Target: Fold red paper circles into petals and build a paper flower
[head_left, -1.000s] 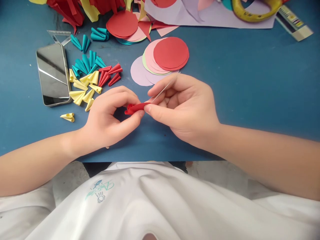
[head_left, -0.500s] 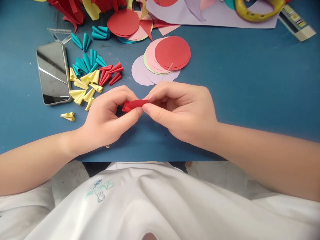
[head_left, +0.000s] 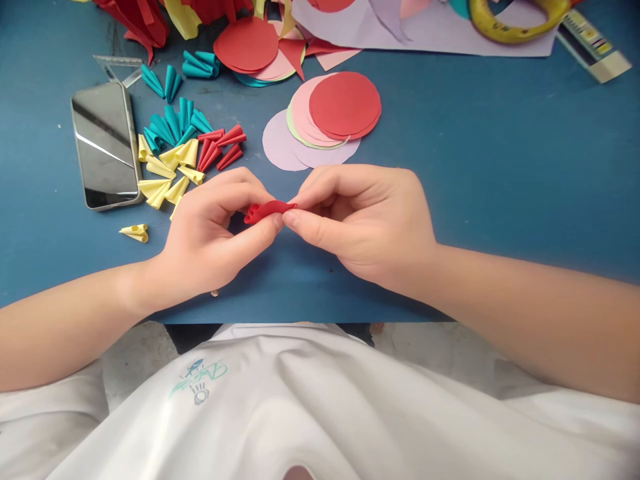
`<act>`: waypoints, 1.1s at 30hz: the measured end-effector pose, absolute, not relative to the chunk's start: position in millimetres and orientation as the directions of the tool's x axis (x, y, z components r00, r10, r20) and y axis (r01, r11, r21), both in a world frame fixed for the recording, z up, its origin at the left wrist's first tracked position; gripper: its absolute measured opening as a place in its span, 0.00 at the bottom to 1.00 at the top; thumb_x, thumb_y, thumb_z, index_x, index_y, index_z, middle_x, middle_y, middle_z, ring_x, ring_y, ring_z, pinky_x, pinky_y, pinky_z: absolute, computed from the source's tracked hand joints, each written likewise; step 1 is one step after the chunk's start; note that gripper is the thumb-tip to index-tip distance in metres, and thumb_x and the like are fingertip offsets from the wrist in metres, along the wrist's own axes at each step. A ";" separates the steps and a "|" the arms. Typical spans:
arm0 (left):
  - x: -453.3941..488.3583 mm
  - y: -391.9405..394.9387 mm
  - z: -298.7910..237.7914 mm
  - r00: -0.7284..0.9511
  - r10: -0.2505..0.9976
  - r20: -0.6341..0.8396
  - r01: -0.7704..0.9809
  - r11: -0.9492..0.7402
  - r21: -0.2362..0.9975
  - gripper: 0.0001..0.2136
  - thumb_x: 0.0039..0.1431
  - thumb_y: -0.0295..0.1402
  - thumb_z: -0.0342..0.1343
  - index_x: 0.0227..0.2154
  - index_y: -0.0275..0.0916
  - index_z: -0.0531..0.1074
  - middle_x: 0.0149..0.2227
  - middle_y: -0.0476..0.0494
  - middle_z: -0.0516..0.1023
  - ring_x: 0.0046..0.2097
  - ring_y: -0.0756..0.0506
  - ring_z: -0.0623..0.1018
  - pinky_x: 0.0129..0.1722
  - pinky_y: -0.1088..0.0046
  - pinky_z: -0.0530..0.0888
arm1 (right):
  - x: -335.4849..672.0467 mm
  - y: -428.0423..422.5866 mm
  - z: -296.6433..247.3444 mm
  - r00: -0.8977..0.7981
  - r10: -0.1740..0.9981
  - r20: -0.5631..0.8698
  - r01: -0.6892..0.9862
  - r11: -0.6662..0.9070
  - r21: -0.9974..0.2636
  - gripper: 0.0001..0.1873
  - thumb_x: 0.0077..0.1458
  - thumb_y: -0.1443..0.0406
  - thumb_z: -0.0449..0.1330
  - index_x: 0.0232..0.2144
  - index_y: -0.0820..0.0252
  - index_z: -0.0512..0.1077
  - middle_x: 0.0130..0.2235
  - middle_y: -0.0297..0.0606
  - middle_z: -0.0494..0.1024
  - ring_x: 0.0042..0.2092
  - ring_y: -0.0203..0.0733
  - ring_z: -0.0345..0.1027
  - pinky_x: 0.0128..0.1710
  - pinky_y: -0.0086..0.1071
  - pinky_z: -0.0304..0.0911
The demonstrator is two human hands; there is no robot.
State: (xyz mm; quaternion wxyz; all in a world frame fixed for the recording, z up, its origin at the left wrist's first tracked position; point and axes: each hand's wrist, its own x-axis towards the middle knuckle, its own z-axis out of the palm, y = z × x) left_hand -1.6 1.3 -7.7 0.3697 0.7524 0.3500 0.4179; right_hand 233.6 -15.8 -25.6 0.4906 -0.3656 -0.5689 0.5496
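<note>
A partly rolled piece of red paper is held between my two hands above the table's near part. Its curled end lies in the thumb and fingers of my left hand. My right hand pinches the flatter right end between thumb and forefinger. Just beyond my hands is a pile of paper circles, with a red circle on top and pink, green and lilac ones under it. Left of them lie rolled paper cones: red cones, yellow cones and teal cones.
A phone lies at the left, below a clear set square. Paper scraps and more circles cover the back. A roll of yellow tape rests on lilac paper, beside a small eraser-like block.
The red paper's right end curls a little more between my fingers. A thin pale strand near my right hand and over the circles has shifted and shows less. My hands stay nearly in place.
</note>
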 end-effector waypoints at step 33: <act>-4.5 6.4 -4.9 0.532 0.845 0.053 0.241 -0.211 0.947 0.26 0.75 0.58 0.79 0.35 0.43 0.79 0.34 0.46 0.82 0.35 0.44 0.80 0.35 0.68 0.82 | 227.3 -22.0 -27.4 -0.146 0.943 0.300 -0.197 0.269 -0.943 0.10 0.65 0.69 0.84 0.36 0.48 0.90 0.33 0.32 0.87 0.31 0.43 0.79 0.30 0.38 0.79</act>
